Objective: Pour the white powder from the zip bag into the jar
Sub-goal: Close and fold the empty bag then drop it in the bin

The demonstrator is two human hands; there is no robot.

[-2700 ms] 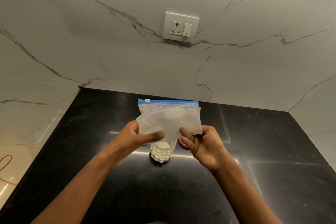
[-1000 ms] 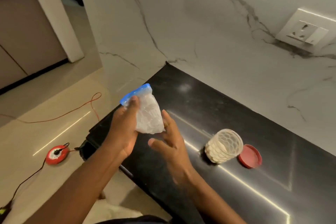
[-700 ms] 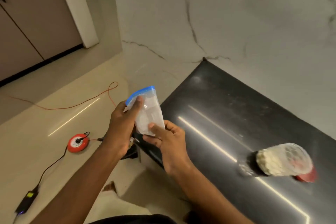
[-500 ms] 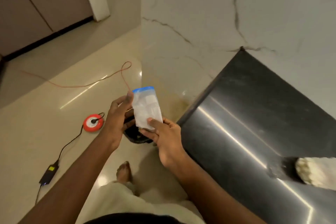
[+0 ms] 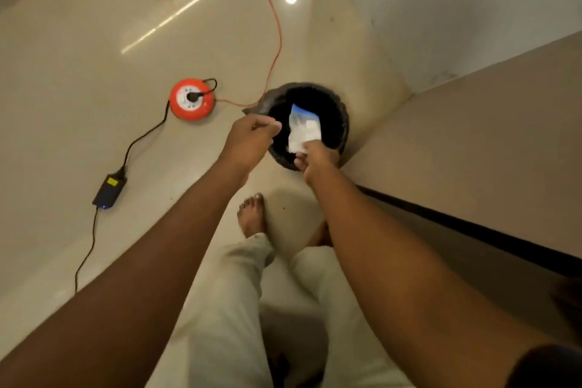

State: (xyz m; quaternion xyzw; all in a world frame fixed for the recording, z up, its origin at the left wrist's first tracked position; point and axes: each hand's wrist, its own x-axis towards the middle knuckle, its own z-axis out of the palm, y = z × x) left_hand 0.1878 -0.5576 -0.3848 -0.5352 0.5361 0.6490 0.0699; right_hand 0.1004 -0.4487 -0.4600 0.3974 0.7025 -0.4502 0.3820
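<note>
The clear zip bag (image 5: 304,129) with its blue seal strip looks flat and empty. It hangs over the mouth of a black bin (image 5: 341,123) on the floor. My right hand (image 5: 316,161) pinches the bag's lower edge. My left hand (image 5: 253,135) hovers just left of the bag with its fingers curled together, not touching it. The jar and its red lid are out of view.
A red round extension reel (image 5: 191,99) lies on the beige floor left of the bin, with an orange cable (image 5: 277,25) and a black adapter (image 5: 109,190). The counter's side panel (image 5: 456,142) rises on the right. My bare foot (image 5: 252,214) stands just before the bin.
The view swung from the counter and jar down to the floor. Both hands carried the bag away from the counter to above the bin, and my left hand let go of it.
</note>
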